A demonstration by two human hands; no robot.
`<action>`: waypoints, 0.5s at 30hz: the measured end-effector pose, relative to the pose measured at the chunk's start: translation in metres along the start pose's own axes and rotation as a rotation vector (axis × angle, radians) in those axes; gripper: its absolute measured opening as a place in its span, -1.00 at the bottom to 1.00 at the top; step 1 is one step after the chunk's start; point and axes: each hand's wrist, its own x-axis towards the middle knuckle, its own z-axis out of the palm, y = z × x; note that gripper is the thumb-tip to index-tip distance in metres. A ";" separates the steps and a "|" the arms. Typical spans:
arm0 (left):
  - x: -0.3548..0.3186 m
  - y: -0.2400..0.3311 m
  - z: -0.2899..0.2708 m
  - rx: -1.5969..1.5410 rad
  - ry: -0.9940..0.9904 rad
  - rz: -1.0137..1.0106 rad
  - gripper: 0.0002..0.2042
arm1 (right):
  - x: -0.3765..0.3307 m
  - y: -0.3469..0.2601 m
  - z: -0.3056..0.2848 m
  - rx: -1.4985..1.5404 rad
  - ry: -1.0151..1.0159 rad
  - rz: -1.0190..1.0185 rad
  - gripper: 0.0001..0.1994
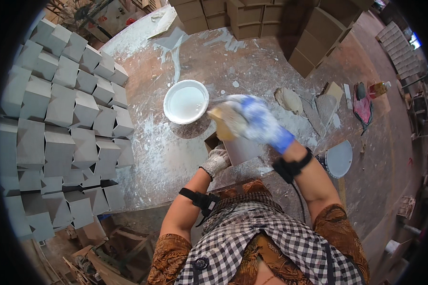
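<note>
My right hand [261,121], in a blue and white glove, is closed round a yellowish sponge [227,122] that is blurred by motion. Below the sponge is a small box [246,151] with a pale, coated-looking face and a brown side. My left hand [218,160], in a knitted white glove, grips this box at its near left end; some of its fingers are hidden by the box. Just left of the sponge stands a round white bowl [186,101] of white liquid, perhaps paint.
Pale boxes [62,102] are stacked along the table's left side. Brown boxes [318,40] stand at the back. To the right lie gloves [324,108], a pink and black cloth [362,109] and a bottle of yellowish liquid [379,89]. A white-topped bucket [339,158] is near my right forearm.
</note>
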 end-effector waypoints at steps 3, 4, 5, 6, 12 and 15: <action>0.007 -0.010 0.016 0.172 -0.028 0.004 -0.64 | -0.004 0.006 0.017 -0.233 -0.099 -0.189 -0.75; 0.016 -0.045 0.042 -0.049 0.009 0.095 -0.64 | -0.016 -0.011 0.030 -0.592 -0.160 -0.224 -0.71; 0.037 -0.074 0.070 -0.269 -0.032 0.240 -0.63 | -0.037 -0.026 0.037 -0.785 -0.176 -0.216 -0.66; 0.049 -0.124 0.092 -0.575 -0.256 0.539 -0.62 | -0.056 -0.039 0.047 -0.842 -0.238 -0.215 -0.61; -0.025 0.055 -0.050 -1.626 -0.097 -0.366 -0.66 | -0.077 -0.077 0.009 -1.000 0.131 -0.338 -0.55; 0.033 0.012 -0.003 -1.569 -0.116 -0.435 -0.70 | -0.048 -0.012 0.002 -0.644 0.070 -0.089 -0.61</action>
